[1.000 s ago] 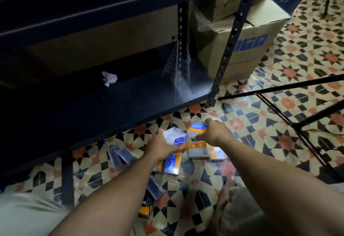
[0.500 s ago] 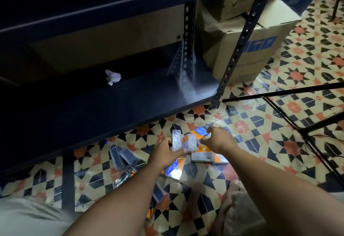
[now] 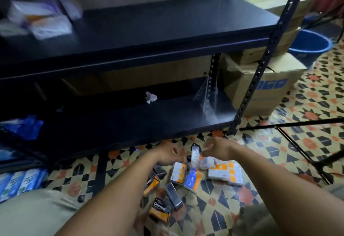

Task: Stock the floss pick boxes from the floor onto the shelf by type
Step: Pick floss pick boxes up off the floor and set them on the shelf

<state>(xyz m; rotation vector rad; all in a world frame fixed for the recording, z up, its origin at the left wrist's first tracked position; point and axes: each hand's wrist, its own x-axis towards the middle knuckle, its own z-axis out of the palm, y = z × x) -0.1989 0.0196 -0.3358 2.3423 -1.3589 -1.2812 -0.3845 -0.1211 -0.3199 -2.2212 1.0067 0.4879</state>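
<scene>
The black shelf unit (image 3: pixel 167 36) is mostly bare, with only a blurred cluster of packs (image 3: pixel 42 19) at the far left of its upper tier (whether those are floss picks I cannot tell). Most of the floss pick boxes (image 3: pixel 188 178), white-and-orange and dark charcoal, lie mixed on the tiled floor (image 3: pixel 279 170), so the sorting looks barely begun. Above the pile, the left hand (image 3: pixel 167 154) and the right hand (image 3: pixel 216 149) meet around an upright clear pack (image 3: pixel 195 156); the right fingers look spread, the left blurred beyond telling.

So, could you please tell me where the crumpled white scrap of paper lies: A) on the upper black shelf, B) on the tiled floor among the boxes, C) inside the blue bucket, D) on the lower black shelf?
D: the crumpled white scrap sits on the lower black shelf, beneath the upper board.
</scene>
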